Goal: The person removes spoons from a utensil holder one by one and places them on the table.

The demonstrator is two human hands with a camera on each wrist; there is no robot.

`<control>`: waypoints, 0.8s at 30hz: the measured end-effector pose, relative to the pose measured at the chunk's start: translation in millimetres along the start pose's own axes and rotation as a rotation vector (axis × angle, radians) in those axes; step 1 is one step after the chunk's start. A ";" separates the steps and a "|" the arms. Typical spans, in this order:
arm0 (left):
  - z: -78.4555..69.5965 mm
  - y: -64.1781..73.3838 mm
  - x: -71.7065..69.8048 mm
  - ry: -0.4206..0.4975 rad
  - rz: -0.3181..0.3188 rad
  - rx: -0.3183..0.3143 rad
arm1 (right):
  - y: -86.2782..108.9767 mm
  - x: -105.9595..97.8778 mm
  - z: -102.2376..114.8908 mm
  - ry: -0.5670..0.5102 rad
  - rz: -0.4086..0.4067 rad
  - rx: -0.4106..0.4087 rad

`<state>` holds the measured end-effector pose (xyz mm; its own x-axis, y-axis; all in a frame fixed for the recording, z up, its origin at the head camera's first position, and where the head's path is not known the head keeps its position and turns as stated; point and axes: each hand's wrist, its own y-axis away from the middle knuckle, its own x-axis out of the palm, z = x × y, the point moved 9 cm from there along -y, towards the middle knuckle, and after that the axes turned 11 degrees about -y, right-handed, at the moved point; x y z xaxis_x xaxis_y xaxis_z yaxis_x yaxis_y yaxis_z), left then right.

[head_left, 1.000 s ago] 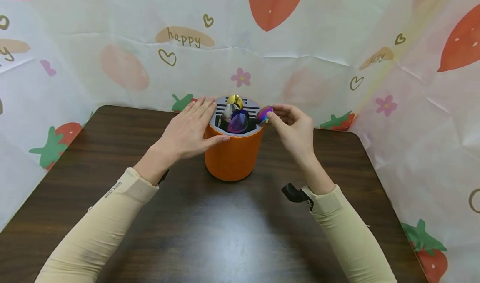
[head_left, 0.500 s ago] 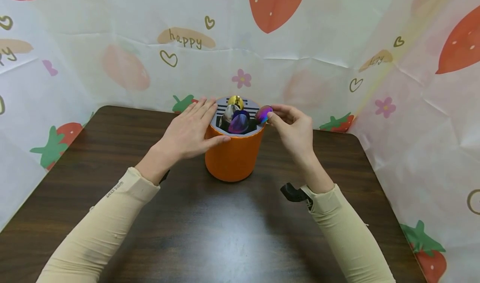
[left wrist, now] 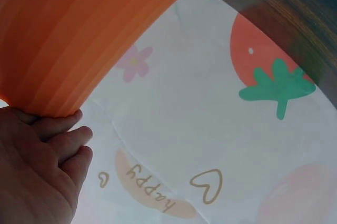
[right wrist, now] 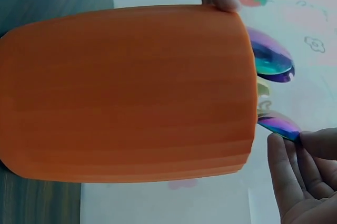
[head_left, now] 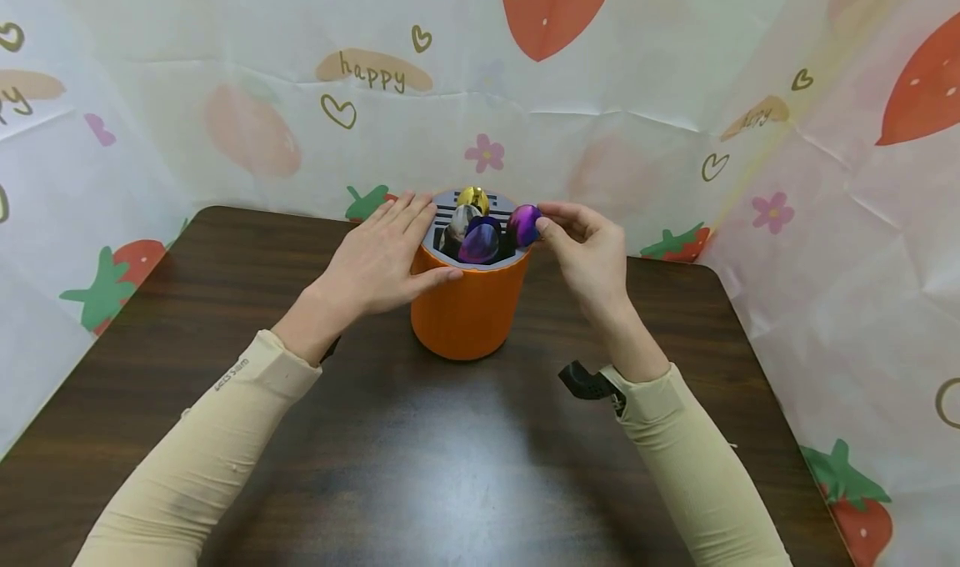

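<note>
An orange cylindrical utensil holder [head_left: 465, 321] with a grey slotted top stands upright on the table. Out of its top stick a gold spoon [head_left: 473, 198], a silver spoon [head_left: 462, 218] and a purple iridescent spoon [head_left: 479, 243]; their handles are hidden inside. My left hand [head_left: 378, 254] rests on the holder's left rim, fingers extended, thumb lying across the front. At the right of the top, my right hand [head_left: 588, 254] pinches the bowl edge of another rainbow-coloured spoon [right wrist: 281, 125] between thumb and fingers. That spoon's lower part is out of sight in the holder.
The dark wooden table [head_left: 465, 467] extends in front of the holder and to both sides. Behind it hangs a white cloth [head_left: 645, 58] printed with strawberries, hearts and flowers. Black wrist cameras [head_left: 588, 382] sit at the cuffs.
The spoon in my right fingers has turned, so its rounded bowl faces more toward the head camera. My left hand keeps its place on the holder, which has not moved.
</note>
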<state>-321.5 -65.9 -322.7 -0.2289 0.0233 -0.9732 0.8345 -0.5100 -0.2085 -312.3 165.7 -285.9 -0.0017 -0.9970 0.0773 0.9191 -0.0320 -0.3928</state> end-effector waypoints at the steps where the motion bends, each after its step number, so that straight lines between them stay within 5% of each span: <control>1: 0.1 0.0 0.1 -0.001 0.003 -0.002 | 0.3 0.1 2.1 0.000 0.000 -0.010; 11: 0.6 -1.3 0.2 -0.011 0.008 -0.004 | 0.1 -2.8 26.9 -0.039 -0.004 -0.056; 24: -0.1 -0.4 -1.4 -0.012 0.003 -0.003 | 3.9 -13.1 86.4 -0.180 0.016 -0.236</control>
<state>-321.5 -65.7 -321.3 -0.2320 0.0116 -0.9726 0.8370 -0.5071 -0.2057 -274.6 184.7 -209.3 0.1019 -0.9696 0.2225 0.8012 -0.0526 -0.5961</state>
